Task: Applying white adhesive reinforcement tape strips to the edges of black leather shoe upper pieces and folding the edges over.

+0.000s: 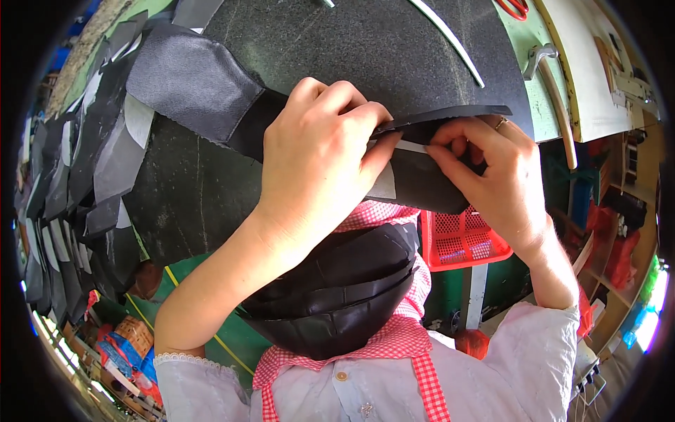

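Observation:
A long black leather piece (pixel 190 81) lies across the dark work slab (pixel 316 46), its wide end at the left. My left hand (pixel 313 144) is closed on its middle, thumb and fingers pinching the raised edge. Toward the right end, my right hand (pixel 496 165) has its thumb and index finger pinched at a narrow white strip (pixel 411 146) on the leather. The other fingers of that hand curl behind the raised black flap (pixel 450 112). A light grey patch shows on the leather's near side. My left hand covers part of the piece.
Overlapping black and grey leather pieces (pixel 105 162) pile up at the left. More curved black pieces (pixel 330 309) rest on my lap. A loose white strip (pixel 450 42) lies on the slab. At the right are a hammer (pixel 555 91), red handles (pixel 517 8) and a red basket (pixel 457 264).

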`<action>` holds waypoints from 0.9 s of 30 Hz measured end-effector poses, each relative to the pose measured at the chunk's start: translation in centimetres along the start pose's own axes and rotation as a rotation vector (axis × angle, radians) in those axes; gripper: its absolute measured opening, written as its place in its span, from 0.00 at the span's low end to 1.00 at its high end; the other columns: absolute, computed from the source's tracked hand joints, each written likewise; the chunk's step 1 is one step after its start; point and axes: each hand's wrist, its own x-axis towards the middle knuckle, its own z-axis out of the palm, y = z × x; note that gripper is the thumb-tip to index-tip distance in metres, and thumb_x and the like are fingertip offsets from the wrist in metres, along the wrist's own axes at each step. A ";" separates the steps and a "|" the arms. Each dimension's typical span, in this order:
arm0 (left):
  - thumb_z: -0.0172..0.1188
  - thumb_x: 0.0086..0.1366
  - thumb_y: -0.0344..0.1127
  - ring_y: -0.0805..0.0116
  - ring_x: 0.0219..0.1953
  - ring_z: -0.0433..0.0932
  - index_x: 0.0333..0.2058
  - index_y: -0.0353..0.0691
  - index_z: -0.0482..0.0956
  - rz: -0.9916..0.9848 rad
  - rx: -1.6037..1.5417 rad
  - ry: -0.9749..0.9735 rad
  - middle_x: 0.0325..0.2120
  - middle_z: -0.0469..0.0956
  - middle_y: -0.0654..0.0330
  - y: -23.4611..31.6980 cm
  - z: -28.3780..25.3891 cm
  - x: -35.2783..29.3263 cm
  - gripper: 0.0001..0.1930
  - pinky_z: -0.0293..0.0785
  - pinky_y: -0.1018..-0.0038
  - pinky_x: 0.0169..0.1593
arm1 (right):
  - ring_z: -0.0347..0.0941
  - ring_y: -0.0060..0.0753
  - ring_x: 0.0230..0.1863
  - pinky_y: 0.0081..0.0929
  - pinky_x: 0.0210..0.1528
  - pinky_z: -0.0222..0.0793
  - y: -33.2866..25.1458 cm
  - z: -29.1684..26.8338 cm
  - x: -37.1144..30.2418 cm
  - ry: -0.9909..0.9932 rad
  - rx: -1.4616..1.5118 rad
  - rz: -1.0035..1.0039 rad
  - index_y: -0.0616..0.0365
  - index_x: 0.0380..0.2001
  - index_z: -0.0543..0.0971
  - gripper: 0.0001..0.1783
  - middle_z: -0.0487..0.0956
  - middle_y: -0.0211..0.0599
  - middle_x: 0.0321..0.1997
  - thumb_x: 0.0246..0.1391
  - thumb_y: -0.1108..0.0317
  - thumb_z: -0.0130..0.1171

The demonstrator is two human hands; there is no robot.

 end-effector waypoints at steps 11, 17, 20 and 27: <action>0.76 0.56 0.36 0.59 0.39 0.79 0.34 0.43 0.87 0.037 0.063 0.044 0.34 0.81 0.66 0.2 0.5 -0.2 0.09 0.79 0.64 0.43 | 0.79 0.39 0.33 0.37 0.39 0.76 0.7 1.1 0.0 0.075 -0.011 -0.025 0.53 0.31 0.84 0.10 0.79 0.31 0.28 0.45 0.71 0.76; 0.76 0.51 0.31 0.61 0.41 0.79 0.37 0.44 0.89 0.088 0.017 0.024 0.36 0.81 0.67 0.0 0.0 -0.6 0.13 0.79 0.65 0.43 | 0.78 0.45 0.47 0.41 0.53 0.73 2.5 2.3 0.8 0.296 -0.016 -0.067 0.52 0.49 0.80 0.32 0.82 0.34 0.42 0.36 0.76 0.78; 0.75 0.47 0.28 0.61 0.43 0.79 0.38 0.45 0.90 0.174 0.072 0.000 0.38 0.81 0.68 0.2 -0.2 -0.9 0.16 0.80 0.65 0.45 | 0.78 0.45 0.50 0.41 0.55 0.71 4.5 1.8 0.5 0.106 0.168 -0.141 0.49 0.52 0.83 0.36 0.82 0.31 0.45 0.33 0.78 0.75; 0.64 0.57 0.31 0.56 0.52 0.80 0.50 0.39 0.87 0.358 0.300 -0.160 0.50 0.80 0.55 1.1 -1.8 -2.2 0.20 0.81 0.63 0.50 | 0.73 0.43 0.63 0.49 0.65 0.65 5.5 -0.1 -1.5 -0.062 -0.122 -0.419 0.40 0.51 0.89 0.31 0.80 0.30 0.64 0.40 0.77 0.64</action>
